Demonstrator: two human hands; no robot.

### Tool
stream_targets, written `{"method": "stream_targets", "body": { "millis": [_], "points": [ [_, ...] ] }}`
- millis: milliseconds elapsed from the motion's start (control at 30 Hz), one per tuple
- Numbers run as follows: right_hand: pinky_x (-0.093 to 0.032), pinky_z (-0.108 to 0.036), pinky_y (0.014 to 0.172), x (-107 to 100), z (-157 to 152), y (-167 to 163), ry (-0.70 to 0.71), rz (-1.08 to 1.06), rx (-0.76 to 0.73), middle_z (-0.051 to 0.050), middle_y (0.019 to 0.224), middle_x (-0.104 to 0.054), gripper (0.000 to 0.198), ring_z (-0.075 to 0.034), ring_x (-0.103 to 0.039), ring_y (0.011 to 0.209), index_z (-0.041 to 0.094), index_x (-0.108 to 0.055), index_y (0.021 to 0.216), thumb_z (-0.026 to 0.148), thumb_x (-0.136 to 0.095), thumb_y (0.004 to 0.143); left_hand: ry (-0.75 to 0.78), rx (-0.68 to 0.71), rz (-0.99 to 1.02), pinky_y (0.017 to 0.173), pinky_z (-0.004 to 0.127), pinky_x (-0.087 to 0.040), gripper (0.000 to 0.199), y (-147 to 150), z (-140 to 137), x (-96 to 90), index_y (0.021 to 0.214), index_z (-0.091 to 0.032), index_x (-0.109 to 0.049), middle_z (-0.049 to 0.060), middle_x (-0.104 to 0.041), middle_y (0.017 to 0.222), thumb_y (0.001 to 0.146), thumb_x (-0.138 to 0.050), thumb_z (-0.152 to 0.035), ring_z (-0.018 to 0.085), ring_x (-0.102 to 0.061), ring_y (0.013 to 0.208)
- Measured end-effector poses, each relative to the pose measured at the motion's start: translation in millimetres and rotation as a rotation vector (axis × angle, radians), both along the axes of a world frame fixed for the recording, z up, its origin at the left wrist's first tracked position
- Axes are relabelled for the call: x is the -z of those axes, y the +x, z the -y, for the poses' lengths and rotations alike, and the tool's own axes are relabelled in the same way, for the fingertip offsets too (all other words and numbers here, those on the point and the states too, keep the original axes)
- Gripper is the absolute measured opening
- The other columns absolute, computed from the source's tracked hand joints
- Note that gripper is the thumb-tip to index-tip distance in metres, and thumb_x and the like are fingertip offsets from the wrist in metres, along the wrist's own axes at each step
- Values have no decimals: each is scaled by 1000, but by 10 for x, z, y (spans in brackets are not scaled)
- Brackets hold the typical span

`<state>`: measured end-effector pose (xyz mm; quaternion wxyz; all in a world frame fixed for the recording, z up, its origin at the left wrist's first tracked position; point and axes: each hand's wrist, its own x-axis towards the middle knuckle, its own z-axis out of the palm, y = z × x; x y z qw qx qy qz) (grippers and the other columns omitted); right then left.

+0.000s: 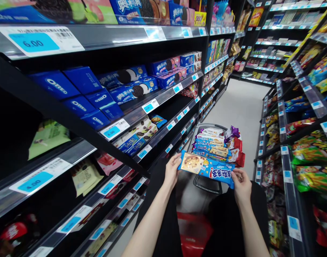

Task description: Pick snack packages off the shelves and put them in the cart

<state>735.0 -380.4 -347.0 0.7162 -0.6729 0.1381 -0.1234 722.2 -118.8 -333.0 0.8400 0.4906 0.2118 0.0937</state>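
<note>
Left hand [172,170] and right hand [242,181] are pinching a blue packet [206,168] at opposite ends, fingers closed to its thickness, apparently above a basket [206,125]; loosening either pinch could be tipping it onto heaped packs [210,143].

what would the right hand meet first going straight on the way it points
Probably the red packets in the basket, just beyond the blue packet that the right hand holds; their depth is unclear.
</note>
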Motion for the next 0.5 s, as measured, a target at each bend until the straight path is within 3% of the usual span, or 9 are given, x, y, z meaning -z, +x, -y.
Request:
{"method": "stream_targets", "body": {
  "millis": [167, 367, 500],
  "points": [
    [-47, -26, 63, 109, -15, 24, 115, -34, 5, -2, 73, -63, 47, -14, -58, 67, 16, -60, 91, 43, -74, 56, 233, -7, -52, 47, 20, -39, 39, 16, -9, 114, 84, -9, -68, 4, -61, 66, 63, -68, -42, 12, -51, 54],
    [-43, -26, 52, 161, -74, 16, 76, -176, 3, -4, 64, -62, 44, -16, -55, 56, 12, -64, 75, 46, -75, 50, 593, -198, -57, 59, 21, -39, 27, -5, -13, 148, 73, -12, -66, 2, -62, 66, 73, -57, -37, 14, -53, 63],
    [-45, -27, 57, 158, -123, 3, 51, -138, 5, -5, 67, -64, 41, -16, -57, 60, 12, -65, 75, 46, -73, 54, 601, -267, -104, 62, 22, -40, 27, -2, -38, 217, 75, -12, -64, 4, -63, 70, 75, -54, -37, 15, -55, 66]
  ]
}}
